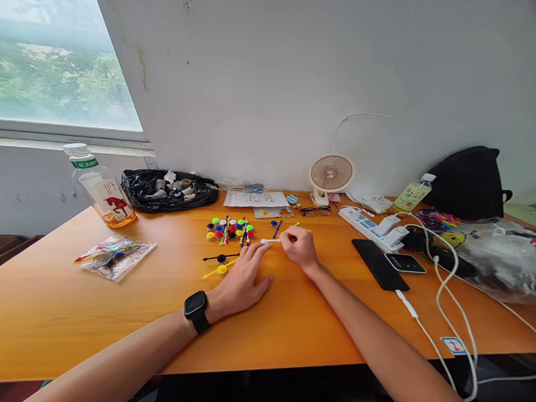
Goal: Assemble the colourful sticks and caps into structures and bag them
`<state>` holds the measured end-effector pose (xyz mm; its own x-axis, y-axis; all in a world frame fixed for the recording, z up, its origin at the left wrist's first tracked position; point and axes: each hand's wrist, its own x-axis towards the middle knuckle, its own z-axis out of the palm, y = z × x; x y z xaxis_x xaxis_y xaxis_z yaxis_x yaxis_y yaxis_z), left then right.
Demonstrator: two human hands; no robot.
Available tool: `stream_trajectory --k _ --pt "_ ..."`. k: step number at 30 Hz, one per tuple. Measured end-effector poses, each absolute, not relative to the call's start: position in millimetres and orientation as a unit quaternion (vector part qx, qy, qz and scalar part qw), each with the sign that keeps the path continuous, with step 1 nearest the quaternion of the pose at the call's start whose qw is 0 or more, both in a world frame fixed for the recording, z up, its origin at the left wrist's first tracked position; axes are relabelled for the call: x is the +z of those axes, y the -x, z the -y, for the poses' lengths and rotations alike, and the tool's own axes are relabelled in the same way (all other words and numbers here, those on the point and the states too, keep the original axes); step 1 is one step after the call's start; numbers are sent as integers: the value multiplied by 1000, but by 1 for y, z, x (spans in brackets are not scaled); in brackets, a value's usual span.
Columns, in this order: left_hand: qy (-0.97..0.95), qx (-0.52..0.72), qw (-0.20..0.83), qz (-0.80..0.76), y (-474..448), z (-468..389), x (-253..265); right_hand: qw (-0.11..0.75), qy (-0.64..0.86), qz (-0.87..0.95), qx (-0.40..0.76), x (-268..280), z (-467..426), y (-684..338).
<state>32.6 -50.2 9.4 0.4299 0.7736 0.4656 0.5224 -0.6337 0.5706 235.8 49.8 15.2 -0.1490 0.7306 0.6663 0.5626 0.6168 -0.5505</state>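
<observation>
My left hand (246,277) lies low over the desk with its fingers stretched out, a black watch on its wrist. Its fingertips reach the round end of a small white arrow spinner (266,241). The curled fingers of my right hand (300,248) pinch the other end of that spinner, partly hiding it. Left of my left hand are a black arrow spinner (221,259) and a yellow arrow spinner (221,271). Beyond are several coloured round bases (218,228) with loose arrows among them. Past my right hand lie a blue arrow (277,229) and a green arrow (291,227).
At left stand a bottle (105,192) and a zip bag (114,258). A black plastic bag (171,192), papers (254,199) and a fan (331,174) line the wall. To the right are a power strip (370,228), a phone (380,265), cables and a clear bag (503,256).
</observation>
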Motion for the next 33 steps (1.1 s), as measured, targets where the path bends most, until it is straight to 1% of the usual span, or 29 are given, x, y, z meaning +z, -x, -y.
stream_trajectory --k 3,7,13,15,18,20,23,29,33 --pt "-805 376 164 -429 -33 46 2 480 418 758 145 16 -45 -236" --pt "-797 369 187 -441 -32 42 -4 446 399 761 251 16 -41 -232" --pt "-796 361 208 -439 -30 40 2 430 377 746 341 21 -39 -232" --pt "-782 366 229 -449 -29 39 5 413 367 740 383 24 -37 -231" --pt "-749 392 300 -442 -30 38 6 388 347 740 427 26 -32 -228" --pt "-730 422 341 -415 -32 36 7 381 335 748 428 27 -28 -225" --pt "-718 450 359 -390 -32 35 8 391 331 764 393 28 -23 -222" --pt "-696 448 389 -405 -28 30 7 438 312 782 316 33 -16 -220" --pt "-676 463 416 -394 -27 28 5 446 301 792 289 35 -12 -219"
